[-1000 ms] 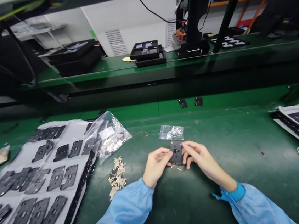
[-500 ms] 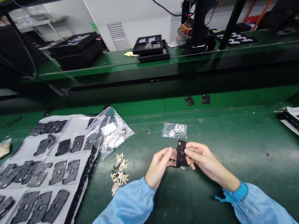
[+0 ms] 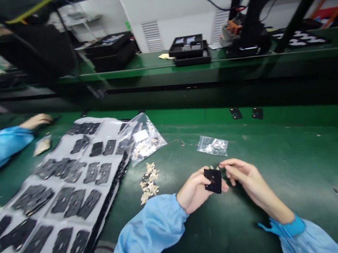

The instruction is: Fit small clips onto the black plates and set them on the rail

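Observation:
My left hand (image 3: 195,190) is closed around a small flat black plate (image 3: 213,181), thumb on its face, over the green bench. Just right of the plate's upper corner is my right hand (image 3: 242,173), thumb and forefinger close together in a pinch. Whatever lies between those fingertips is too small to make out. Tiny pale bits show at the plate's top edge. Left of my hands lies a loose pile of small beige and black pieces (image 3: 149,183). Beyond them rests a small clear plastic bag (image 3: 212,145).
A white compartment tray (image 3: 84,214) full of black plates fills the left side. A larger clear bag of pieces (image 3: 146,143) overlaps its corner. Two black plates (image 3: 236,113) lie at the back. A co-worker's hand (image 3: 37,120) reaches in at far left, near a small packet (image 3: 42,145).
The view has swung left, bringing the co-worker's arm into sight. The plate, earlier upright between both hands, is now turned in my left hand; my right hand has moved off to its upper corner.

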`<state>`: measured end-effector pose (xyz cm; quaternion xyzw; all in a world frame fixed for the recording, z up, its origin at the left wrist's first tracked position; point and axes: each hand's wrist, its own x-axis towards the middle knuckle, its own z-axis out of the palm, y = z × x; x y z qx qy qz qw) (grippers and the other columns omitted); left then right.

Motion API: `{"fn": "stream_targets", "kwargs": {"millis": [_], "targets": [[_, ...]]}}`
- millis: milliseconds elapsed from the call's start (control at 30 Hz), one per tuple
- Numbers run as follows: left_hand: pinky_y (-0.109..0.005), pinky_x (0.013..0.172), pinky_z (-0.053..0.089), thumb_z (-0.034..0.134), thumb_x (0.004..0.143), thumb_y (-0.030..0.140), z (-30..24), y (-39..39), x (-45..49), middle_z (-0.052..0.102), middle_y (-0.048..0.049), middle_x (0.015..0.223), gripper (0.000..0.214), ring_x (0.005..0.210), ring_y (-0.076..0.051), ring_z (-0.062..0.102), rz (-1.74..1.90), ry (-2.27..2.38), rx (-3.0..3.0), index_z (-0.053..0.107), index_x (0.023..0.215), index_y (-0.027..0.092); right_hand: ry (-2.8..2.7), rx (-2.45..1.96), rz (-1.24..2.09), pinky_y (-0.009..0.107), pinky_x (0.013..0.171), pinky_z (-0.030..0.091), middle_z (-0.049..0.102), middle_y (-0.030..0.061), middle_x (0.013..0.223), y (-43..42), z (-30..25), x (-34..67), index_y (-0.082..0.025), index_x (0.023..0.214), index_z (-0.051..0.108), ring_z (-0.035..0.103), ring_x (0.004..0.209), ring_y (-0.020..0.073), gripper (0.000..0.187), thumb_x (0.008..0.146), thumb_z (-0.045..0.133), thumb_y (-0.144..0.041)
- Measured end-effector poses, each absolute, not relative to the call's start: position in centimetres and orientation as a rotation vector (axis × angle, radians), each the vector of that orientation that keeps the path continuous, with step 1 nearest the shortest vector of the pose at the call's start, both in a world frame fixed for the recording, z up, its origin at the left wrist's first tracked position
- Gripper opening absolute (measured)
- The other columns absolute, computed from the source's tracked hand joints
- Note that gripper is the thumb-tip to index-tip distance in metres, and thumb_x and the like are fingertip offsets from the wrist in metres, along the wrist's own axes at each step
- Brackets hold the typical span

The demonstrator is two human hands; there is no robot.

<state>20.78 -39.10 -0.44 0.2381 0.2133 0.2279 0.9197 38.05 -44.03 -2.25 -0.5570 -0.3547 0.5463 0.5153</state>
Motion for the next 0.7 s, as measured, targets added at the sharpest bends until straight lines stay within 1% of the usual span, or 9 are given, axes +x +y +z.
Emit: {"fn": "stream_targets", "kwargs": {"millis": [67,133,167,200,267,333,433,533,700], "targets": [[-0.032,0.070,0.048,0.054,0.067,0.016,-0.4,-39.4,19.6,0.056,-0.0030,0.068,0.009,0.064,-0.013,0.056,0.562,0.455,0.508,0.053,0.075,0.014,-0.855,-1.370,1.264,0.022,0.048,0.041,0.063,0.0055,0.076,-43.8,-2.7,38.7,-0.015,0.096,0.065,0.049,0.056,0.0111,0.025,0.079,0.063,-0.033],[-0.026,0.059,0.045,0.058,0.069,0.019,-0.6,-39.4,17.3,0.049,0.0013,0.067,0.012,0.055,-0.009,0.046,0.668,0.625,0.693,0.051,0.078,0.017,-0.861,-1.404,1.188,0.023,0.048,0.042,0.063,0.0065,0.077,-43.5,-3.3,39.1,-0.015,0.095,0.065,0.049,0.055,0.0119,0.025,0.078,0.064,-0.033],[-0.024,0.055,0.043,0.060,0.071,0.021,-0.7,-39.3,15.7,0.049,0.0019,0.069,0.013,0.053,-0.008,0.044,0.736,0.770,0.852,0.051,0.080,0.019,-0.864,-1.422,1.138,0.024,0.048,0.042,0.063,0.0067,0.077,-43.4,-3.5,39.3,-0.015,0.094,0.066,0.049,0.056,0.0122,0.025,0.077,0.065,-0.033],[-0.023,0.055,0.041,0.060,0.074,0.025,-0.8,-39.2,14.0,0.049,0.0016,0.070,0.012,0.053,-0.008,0.044,0.802,0.940,1.032,0.052,0.083,0.019,-0.865,-1.439,1.086,0.024,0.048,0.043,0.063,0.0068,0.078,-43.3,-3.7,39.5,-0.016,0.093,0.066,0.050,0.056,0.0125,0.025,0.076,0.066,-0.034],[-0.024,0.059,0.040,0.053,0.082,0.032,-1.1,-38.6,10.2,0.051,-0.0005,0.072,0.013,0.060,-0.011,0.047,0.910,1.290,1.369,0.055,0.081,0.019,-0.860,-1.466,0.987,0.024,0.049,0.044,0.064,0.0069,0.081,-43.1,-4.1,39.7,-0.016,0.092,0.067,0.051,0.059,0.0129,0.025,0.074,0.067,-0.033],[-0.025,0.063,0.040,0.049,0.085,0.032,-1.5,-37.8,7.0,0.052,-0.0010,0.073,0.015,0.066,-0.014,0.050,0.947,1.527,1.610,0.057,0.081,0.020,-0.844,-1.482,0.912,0.023,0.049,0.045,0.064,0.0067,0.083,-42.8,-4.5,39.9,-0.017,0.091,0.067,0.052,0.061,0.0131,0.024,0.073,0.067,-0.033],[-0.027,0.069,0.040,0.050,0.084,0.029,-2.4,-36.6,4.5,0.054,-0.0019,0.079,0.011,0.075,-0.016,0.054,0.844,1.606,1.900,0.057,0.081,0.020,-0.820,-1.497,0.850,0.022,0.048,0.045,0.064,0.0057,0.082,-42.5,-4.9,40.2,-0.018,0.090,0.068,0.052,0.062,0.0132,0.022,0.073,0.068,-0.032],[-0.027,0.068,0.041,0.056,0.080,0.030,-3.4,-35.5,4.2,0.055,-0.0025,0.083,0.010,0.076,-0.018,0.056,0.702,1.630,2.035,0.056,0.083,0.020,-0.804,-1.498,0.819,0.021,0.047,0.046,0.064,0.0052,0.082,-42.3,-5.3,40.4,-0.020,0.090,0.068,0.052,0.063,0.0133,0.020,0.073,0.068,-0.031],[-0.026,0.061,0.039,0.059,0.078,0.034,-4.3,-34.2,4.0,0.059,-0.0017,0.073,0.014,0.070,-0.019,0.057,0.540,1.612,2.111,0.057,0.075,0.021,-0.748,-1.462,0.753,0.019,0.049,0.047,0.064,0.0049,0.083,-42.5,-5.7,40.7,-0.018,0.093,0.067,0.054,0.063,0.0116,0.022,0.073,0.069,-0.029]]}}
